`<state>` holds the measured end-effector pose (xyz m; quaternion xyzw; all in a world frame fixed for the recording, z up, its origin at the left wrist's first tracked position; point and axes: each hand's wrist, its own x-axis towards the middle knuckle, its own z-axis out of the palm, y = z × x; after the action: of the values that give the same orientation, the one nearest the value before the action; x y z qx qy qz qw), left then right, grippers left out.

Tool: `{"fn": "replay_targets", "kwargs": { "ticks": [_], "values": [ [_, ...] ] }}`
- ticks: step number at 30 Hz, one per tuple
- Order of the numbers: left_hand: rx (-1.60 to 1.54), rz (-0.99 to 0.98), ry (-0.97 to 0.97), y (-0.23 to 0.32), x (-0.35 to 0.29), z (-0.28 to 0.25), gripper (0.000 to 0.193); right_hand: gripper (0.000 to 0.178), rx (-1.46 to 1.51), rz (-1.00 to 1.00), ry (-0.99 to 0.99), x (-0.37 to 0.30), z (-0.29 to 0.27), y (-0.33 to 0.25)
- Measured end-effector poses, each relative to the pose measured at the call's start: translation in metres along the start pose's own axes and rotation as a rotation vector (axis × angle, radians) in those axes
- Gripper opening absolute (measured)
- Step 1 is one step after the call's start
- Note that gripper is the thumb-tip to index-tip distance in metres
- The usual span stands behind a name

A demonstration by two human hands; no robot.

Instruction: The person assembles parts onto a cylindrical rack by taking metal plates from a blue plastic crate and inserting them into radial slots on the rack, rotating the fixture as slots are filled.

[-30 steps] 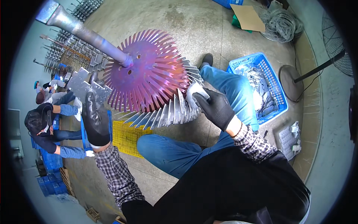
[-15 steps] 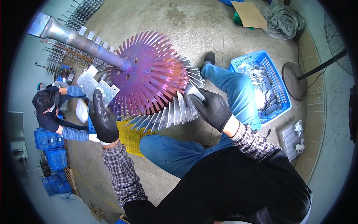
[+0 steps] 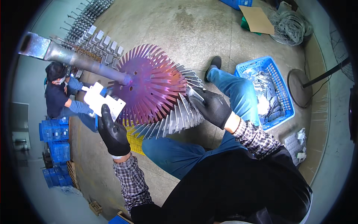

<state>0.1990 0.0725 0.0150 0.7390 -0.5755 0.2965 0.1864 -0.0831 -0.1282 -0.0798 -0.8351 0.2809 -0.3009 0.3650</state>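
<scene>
Your left hand [image 3: 112,134], in a black glove, pinches the lower edge of a flat silver plate [image 3: 99,98] with notched edges, holding it up just left of the wheel. Your right hand [image 3: 215,107], also gloved, is closed around a small metal piece [image 3: 196,93] at the wheel's right edge; its far fingers are hidden, and whether that piece is loose or slotted in cannot be told. Between your hands, the purple slotted wheel [image 3: 147,84] sits on a thick metal rod [image 3: 89,67], with silver blades [image 3: 169,123] fanned along its lower right rim. The step in hand appears to be handling plates at that rim; the next move seems to call for a steady pinch and careful clearance from the blades. Beyond your knee, a blue basket [image 3: 279,87] holds more metal pieces [image 3: 266,97]; at far left a co-worker [image 3: 56,93] bends forward.
</scene>
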Motion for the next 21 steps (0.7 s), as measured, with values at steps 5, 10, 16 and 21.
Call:
{"fn": "replay_targets", "kwargs": {
  "ticks": [5, 10, 16, 21],
  "values": [
    [-0.11, -0.034, -0.063, -0.003, -0.007, -0.027, 0.053, 0.035, 0.003, 0.038, -0.051, -0.002, 0.0, 0.0],
    [-0.233, -0.273, -0.211, 0.017, -0.043, -0.082, 0.038, 0.036, -0.028, 0.011, 0.002, -0.007, 0.0, -0.002],
    [-0.954, 0.137, -0.761, 0.128, 0.011, -0.071, 0.055, 0.036, 0.014, -0.008, 0.049, -0.009, 0.005, 0.003],
    [-0.825, 0.222, -0.724, 0.13, 0.027, -0.03, 0.026, 0.04, -0.006, 0.071, -0.099, -0.005, -0.007, -0.01]
  ]
}}
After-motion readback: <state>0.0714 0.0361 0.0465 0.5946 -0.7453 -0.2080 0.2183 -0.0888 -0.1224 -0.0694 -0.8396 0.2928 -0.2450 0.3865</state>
